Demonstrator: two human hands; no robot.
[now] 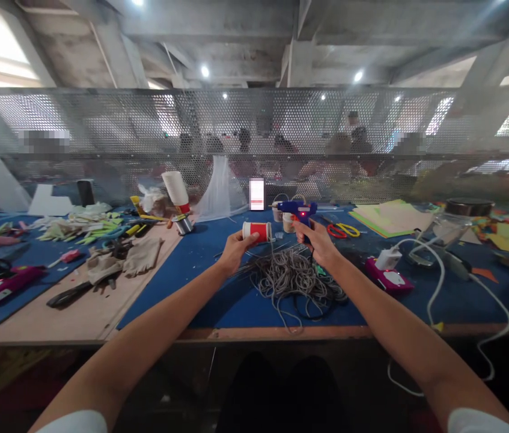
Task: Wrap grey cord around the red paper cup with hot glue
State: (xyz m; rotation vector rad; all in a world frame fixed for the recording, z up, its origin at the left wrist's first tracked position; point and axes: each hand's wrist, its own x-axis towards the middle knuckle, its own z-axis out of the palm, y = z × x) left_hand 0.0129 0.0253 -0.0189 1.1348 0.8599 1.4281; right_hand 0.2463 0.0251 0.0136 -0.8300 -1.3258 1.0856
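My left hand (235,249) is closed around a red and white paper cup (258,231), which lies on its side in the air above the blue mat. Grey cord appears at the cup's right end. In my right hand (318,242) is a blue glue gun (298,208) with a small red light, its nozzle pointing left above the cup. A loose heap of grey cord (297,276) lies on the mat below both hands. Behind the glue gun, small cups (288,221) stand partly hidden.
Scissors (343,230) and coloured sheets (384,218) lie to the right, near a purple power strip (389,278) with a white cable. Stacked paper cups (175,189), gloves (141,257) and scraps (78,225) are left. A lit phone (256,194) stands before the mesh partition (146,132).
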